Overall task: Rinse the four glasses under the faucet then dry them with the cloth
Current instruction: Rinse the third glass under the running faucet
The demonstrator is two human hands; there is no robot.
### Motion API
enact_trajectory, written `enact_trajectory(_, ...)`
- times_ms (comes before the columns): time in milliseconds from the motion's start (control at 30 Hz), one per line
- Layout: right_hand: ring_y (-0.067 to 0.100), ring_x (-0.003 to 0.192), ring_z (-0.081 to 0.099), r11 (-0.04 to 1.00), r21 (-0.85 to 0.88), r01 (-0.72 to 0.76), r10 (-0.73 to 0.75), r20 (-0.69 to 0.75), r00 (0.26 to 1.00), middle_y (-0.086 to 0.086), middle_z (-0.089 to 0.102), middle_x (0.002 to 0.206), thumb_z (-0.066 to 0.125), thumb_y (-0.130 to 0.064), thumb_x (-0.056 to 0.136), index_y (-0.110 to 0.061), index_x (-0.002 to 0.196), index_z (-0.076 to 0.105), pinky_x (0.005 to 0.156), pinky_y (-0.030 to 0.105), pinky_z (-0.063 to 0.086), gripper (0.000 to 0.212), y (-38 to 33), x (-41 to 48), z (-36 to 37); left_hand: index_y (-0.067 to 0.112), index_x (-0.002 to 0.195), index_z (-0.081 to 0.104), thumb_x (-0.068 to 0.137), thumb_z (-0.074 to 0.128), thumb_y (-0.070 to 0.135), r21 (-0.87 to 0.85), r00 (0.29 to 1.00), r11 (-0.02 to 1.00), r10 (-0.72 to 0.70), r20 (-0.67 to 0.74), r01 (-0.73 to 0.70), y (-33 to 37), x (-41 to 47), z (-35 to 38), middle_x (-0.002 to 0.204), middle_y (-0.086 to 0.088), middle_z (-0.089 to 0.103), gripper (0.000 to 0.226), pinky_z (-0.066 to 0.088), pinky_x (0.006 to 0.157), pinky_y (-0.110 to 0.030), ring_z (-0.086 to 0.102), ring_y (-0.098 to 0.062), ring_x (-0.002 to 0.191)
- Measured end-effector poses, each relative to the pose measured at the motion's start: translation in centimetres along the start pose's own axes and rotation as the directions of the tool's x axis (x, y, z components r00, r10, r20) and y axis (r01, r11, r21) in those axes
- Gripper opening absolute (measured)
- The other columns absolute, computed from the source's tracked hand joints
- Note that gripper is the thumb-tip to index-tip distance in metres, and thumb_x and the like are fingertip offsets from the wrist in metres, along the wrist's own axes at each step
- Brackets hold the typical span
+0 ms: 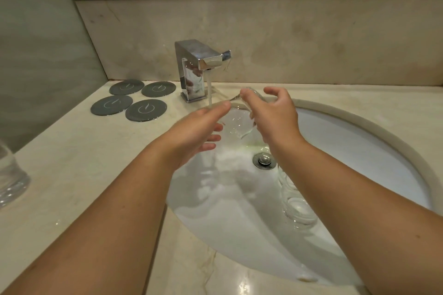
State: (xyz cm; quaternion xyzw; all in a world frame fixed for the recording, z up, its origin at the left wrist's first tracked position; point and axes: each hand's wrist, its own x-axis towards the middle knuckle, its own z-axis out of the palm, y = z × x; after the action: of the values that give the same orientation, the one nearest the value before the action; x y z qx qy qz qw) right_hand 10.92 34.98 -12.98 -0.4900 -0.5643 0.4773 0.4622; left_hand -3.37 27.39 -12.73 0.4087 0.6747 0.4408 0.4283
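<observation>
Nearest, left: a lone glass (9,175) stands upright on the desk (72,163) at the frame's edge, partly cut off; whether it is wet or dry I cannot tell.
Nearest, right: the sink glasses (298,208) lie in the sink (359,146) under the right forearm, just this side of the drain (263,160). They look like two, but the arm hides part of them.
Left hand: the left hand (199,127) is open with its fingers straight. It reaches under the water, its fingertips at the rim of the glass the other hand carries, and grips nothing.
Right hand: the right hand (275,117) has its fingers and thumb curled round the held glass (239,124).
Held glass: clear, tilted over the basin, with its mouth turned toward the stream (209,93).
Coasters: four dark coasters (146,110) sit bare on the desk, left of the faucet (203,62).
Faucet: it is running.
Cloth: not in view.
Progress: rinsing is under way. One glass is in the stream and the ones in the basin probably still wait for theirs. No drying shows, so most of the task seems left.
</observation>
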Motion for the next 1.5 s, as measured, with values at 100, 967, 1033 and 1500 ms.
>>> enact_trajectory(100, 0.021, 0.094, 0.063, 0.996, 0.062, -0.07, 0.069, 0.027, 0.997, 0.006, 0.072, 0.124, 0.073, -0.069, 0.065, -0.038, 0.125, 0.052, 0.069, 0.032, 0.042, 0.071, -1.0, -0.2, -0.3, 0.036, 0.137, 0.059, 0.085, 0.072, 0.074, 0.036, 0.994, 0.994, 0.107, 0.021, -0.107, -0.1, -0.3, 0.1, 0.131, 0.008, 0.065, 0.066, 0.056, 0.105, -0.039, 0.067, -0.013, 0.119)
enact_trajectory(967, 0.016, 0.085, 0.069, 0.989, -0.019, 0.146, -0.147, -0.046, 0.988, -0.012, 0.071, 0.091, 0.055, -0.042, 0.104, -0.036, 0.087, 0.063, 0.073, 0.032, 0.049, 0.019, 0.9, 0.1, -9.3, 0.029, 0.145, 0.055, 0.078, 0.086, 0.047, 0.784, 0.905, 0.503, 0.391, 0.169, -0.364, -0.5, -1.2, 5.9, 0.126, 0.009, 0.048, 0.077, 0.049, 0.1, -0.031, 0.053, -0.011, 0.12)
enact_trajectory(1033, 0.016, 0.081, 0.067, 0.987, -0.017, 0.158, -0.159, -0.04, 0.986, -0.012, 0.07, 0.088, 0.055, -0.041, 0.104, -0.034, 0.086, 0.063, 0.072, 0.032, 0.048, 0.021, 0.8, 0.1, -9.2, 0.029, 0.147, 0.054, 0.078, 0.086, 0.047, 0.794, 0.908, 0.481, 0.369, 0.2, -0.371, -0.7, -1.2, 6.0, 0.128, 0.008, 0.05, 0.078, 0.051, 0.101, -0.033, 0.054, -0.01, 0.118)
enact_trajectory(1500, 0.013, 0.085, 0.066, 0.982, -0.044, 0.184, -0.181, 0.055, 0.982, -0.011, 0.069, 0.089, 0.054, -0.042, 0.107, -0.033, 0.09, 0.063, 0.091, 0.043, 0.059, 0.021, 0.8, -0.8, -8.5, 0.026, 0.157, 0.043, 0.081, 0.087, 0.048, 0.82, 0.913, 0.412, 0.266, 0.31, -0.398, -1.7, -1.2, 7.0, 0.131, 0.005, 0.057, 0.091, 0.048, 0.097, -0.028, 0.054, -0.012, 0.109)
